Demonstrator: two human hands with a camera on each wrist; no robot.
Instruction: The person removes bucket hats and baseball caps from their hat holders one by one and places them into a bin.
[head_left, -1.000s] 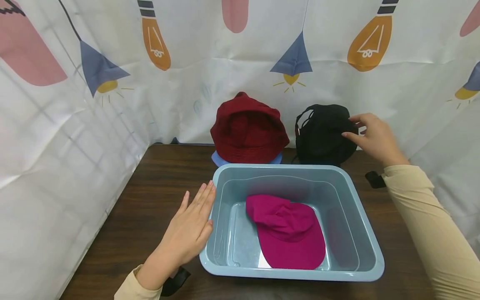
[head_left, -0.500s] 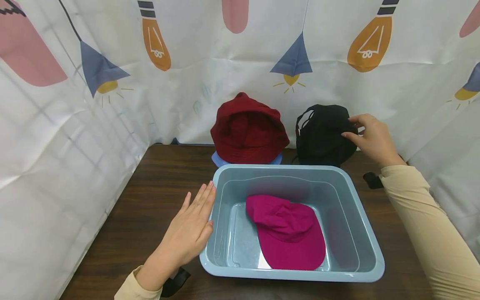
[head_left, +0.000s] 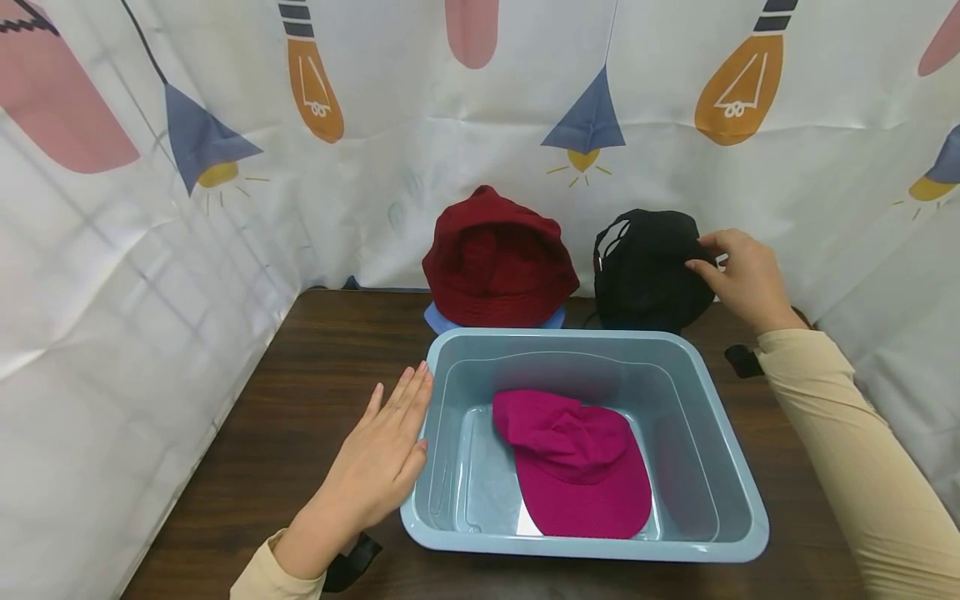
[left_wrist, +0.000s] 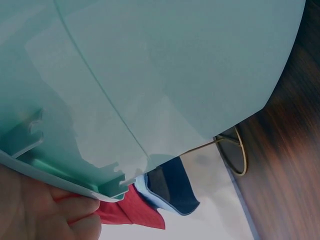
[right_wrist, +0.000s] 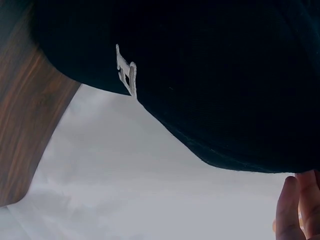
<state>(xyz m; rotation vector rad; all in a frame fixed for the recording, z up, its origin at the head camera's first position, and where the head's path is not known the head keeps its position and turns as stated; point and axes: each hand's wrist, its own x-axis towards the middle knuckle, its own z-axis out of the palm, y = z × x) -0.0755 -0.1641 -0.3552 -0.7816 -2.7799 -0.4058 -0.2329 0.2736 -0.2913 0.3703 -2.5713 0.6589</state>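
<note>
Head view: a red hat (head_left: 501, 271) sits on a blue hat (head_left: 441, 320), next to the black cap (head_left: 648, 275). The tub (head_left: 585, 547), with a pink cap (head_left: 581, 475) inside, stands in front of them, in the way. The right hand (head_left: 746, 279) stretches past it and pinches the black cap's side. The left hand (head_left: 378, 458) is flat, fingers straight, touching the tub's edge.

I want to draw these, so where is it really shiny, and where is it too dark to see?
Head view: a bright white patch, likely glare, on the floor of the blue tub, just beside the pink cap; right wrist view: the black cap is so dark that most details are lost, though its white mark shows; left wrist view: the left hand looks dim.
</note>
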